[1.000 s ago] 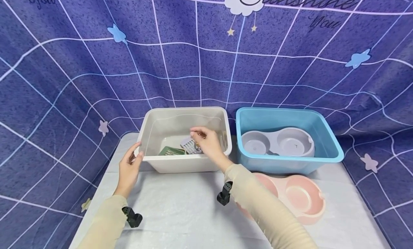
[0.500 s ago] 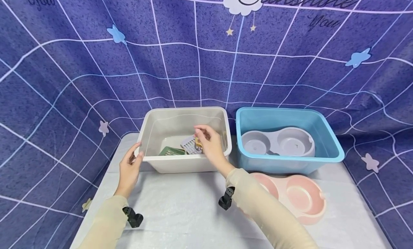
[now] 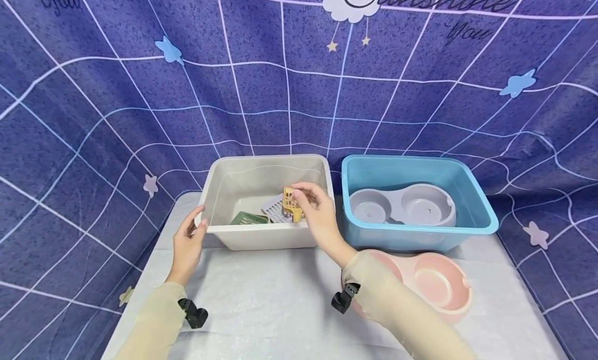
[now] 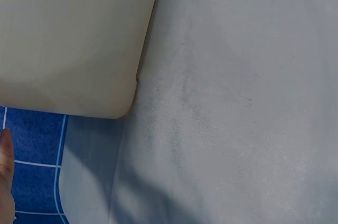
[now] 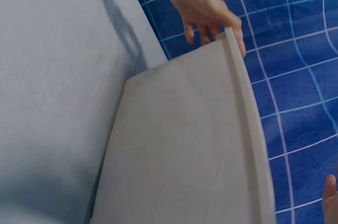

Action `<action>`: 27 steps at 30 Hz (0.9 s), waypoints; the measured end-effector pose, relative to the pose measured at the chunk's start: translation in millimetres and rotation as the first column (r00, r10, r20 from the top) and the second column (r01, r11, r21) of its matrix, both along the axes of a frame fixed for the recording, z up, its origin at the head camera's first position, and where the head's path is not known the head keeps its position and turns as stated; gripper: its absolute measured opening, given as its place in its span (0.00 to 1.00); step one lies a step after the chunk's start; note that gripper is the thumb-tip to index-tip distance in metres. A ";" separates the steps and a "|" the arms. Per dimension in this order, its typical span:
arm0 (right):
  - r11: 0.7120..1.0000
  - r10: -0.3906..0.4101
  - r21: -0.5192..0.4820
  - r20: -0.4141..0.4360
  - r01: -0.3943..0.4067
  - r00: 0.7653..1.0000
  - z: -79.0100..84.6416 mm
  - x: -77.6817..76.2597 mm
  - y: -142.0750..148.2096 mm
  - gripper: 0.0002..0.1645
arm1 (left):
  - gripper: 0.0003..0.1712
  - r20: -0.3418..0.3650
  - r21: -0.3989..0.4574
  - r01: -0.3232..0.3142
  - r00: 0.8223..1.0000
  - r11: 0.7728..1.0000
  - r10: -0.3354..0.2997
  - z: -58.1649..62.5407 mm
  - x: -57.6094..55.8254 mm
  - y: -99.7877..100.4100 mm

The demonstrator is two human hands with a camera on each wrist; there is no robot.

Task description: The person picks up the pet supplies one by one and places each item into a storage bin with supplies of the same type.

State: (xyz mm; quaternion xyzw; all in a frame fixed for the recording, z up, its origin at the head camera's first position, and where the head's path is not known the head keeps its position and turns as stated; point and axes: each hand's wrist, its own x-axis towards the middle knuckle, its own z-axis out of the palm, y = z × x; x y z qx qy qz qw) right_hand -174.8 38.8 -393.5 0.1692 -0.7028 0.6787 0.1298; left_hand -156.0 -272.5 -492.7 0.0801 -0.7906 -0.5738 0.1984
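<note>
My left hand (image 3: 188,243) grips the left front corner of the beige bin's rim (image 3: 261,229), thumb and fingers on either side of it. In the right wrist view the same left hand (image 5: 206,10) holds that corner. Over the bin's right side, my right hand (image 3: 320,212) has its fingers loosely bent, with the thumb overlapping the edge of a yellow slotted litter scoop (image 3: 292,207). That scoop leans inside the bin, partly over a light grey slotted litter scoop (image 3: 274,209). Left of these lies a green litter scoop (image 3: 248,218). The front rim hides their lower ends.
A blue bin (image 3: 402,239) stands to the right with a grey double pet bowl (image 3: 397,202) in it. In front of it, a pink double pet bowl (image 3: 436,287) rests on the white-covered table (image 3: 261,308), partly behind my right sleeve. A purple-blue patterned curtain (image 3: 299,100) hangs behind.
My right hand has drawn back to the right across the beige bin, uncovering the yellow litter scoop. My left hand keeps its grip on the rim.
</note>
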 end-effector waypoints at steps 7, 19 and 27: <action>0.997 0.043 -0.064 -0.018 -0.044 0.999 7.8 12.0 14.7 0.15 | 0.24 -0.007 0.013 0.005 1.000 1.000 -0.005 -0.2 -0.5 -0.9; 0.999 0.041 -0.003 -0.045 -0.042 0.998 11.5 30.2 37.8 0.09 | 0.24 -0.013 0.021 0.031 0.999 0.999 -0.031 14.6 7.2 5.4; 0.998 0.048 0.034 -0.051 -0.047 0.998 3.2 38.4 59.1 0.11 | 0.24 0.016 0.019 0.036 0.999 0.999 -0.037 36.0 17.6 15.4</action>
